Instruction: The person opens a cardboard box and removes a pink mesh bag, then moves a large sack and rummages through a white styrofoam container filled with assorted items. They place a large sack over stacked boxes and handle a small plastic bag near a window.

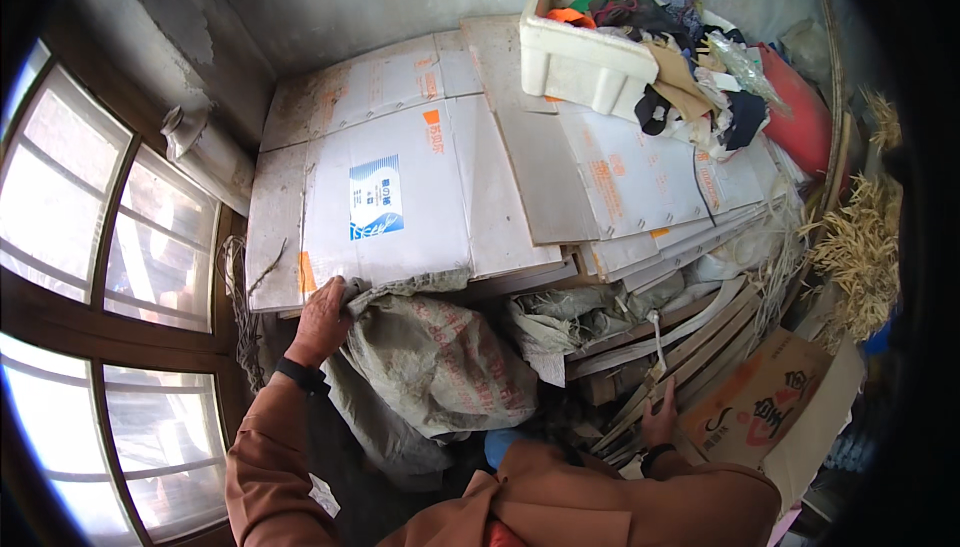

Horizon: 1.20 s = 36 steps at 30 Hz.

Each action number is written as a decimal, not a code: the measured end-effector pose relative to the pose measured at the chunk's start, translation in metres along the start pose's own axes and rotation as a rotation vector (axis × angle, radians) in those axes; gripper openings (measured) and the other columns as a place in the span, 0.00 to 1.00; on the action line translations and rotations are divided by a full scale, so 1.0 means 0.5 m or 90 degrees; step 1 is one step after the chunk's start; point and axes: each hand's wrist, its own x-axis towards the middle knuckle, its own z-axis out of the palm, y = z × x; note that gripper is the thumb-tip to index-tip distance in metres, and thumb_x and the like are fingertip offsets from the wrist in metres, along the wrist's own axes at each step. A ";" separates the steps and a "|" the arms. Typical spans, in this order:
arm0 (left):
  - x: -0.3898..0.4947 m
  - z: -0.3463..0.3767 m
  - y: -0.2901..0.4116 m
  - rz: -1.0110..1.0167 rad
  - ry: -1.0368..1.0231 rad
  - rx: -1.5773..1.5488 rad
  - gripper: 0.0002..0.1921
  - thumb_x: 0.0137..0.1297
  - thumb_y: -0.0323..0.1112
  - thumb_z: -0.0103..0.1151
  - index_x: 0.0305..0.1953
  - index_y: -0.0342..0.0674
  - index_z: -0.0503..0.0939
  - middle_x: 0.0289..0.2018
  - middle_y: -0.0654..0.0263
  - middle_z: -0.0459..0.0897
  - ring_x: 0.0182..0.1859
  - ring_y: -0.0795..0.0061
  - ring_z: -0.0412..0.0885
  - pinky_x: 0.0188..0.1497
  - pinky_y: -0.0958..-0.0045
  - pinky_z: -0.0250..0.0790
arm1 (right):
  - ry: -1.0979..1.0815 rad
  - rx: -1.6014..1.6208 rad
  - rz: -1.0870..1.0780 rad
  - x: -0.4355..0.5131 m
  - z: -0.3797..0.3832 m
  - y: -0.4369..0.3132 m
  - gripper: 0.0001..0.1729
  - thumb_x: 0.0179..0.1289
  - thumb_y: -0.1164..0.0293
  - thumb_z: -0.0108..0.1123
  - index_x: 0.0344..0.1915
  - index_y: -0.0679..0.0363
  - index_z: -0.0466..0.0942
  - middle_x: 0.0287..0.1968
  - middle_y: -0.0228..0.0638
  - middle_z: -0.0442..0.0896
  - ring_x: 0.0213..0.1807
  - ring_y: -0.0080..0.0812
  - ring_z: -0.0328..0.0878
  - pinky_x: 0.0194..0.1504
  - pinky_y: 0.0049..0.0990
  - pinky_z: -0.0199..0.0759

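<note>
My left hand (324,322) grips the upper corner of a worn woven sack (450,363), at the front edge of a stack of flattened cardboard boxes (397,194). The sack bears faded red printing and hangs down in front of the stack. My right hand (660,418) is low on the right, thumb and forefinger apart, beside a bundle of long wooden slats (697,337). No object shows in its grasp, though its lower part is partly hidden. A brown printed cardboard box (757,397) stands just right of that hand.
On the stack's far right sits a white foam box (592,71) heaped with cloth scraps. A second crumpled sack (570,318) lies under the stack's front edge. Dry straw (859,254) and a long pole (832,97) stand at right; a framed window (157,247) is at left.
</note>
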 end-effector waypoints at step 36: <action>0.112 0.043 0.057 -0.155 0.092 0.012 0.14 0.51 0.25 0.56 0.42 0.33 0.73 0.46 0.47 0.76 0.47 0.48 0.77 0.46 0.54 0.72 | -0.105 -0.046 0.195 0.042 -0.080 -0.094 0.40 0.66 0.66 0.57 0.74 0.56 0.50 0.53 0.56 0.75 0.49 0.56 0.76 0.48 0.48 0.70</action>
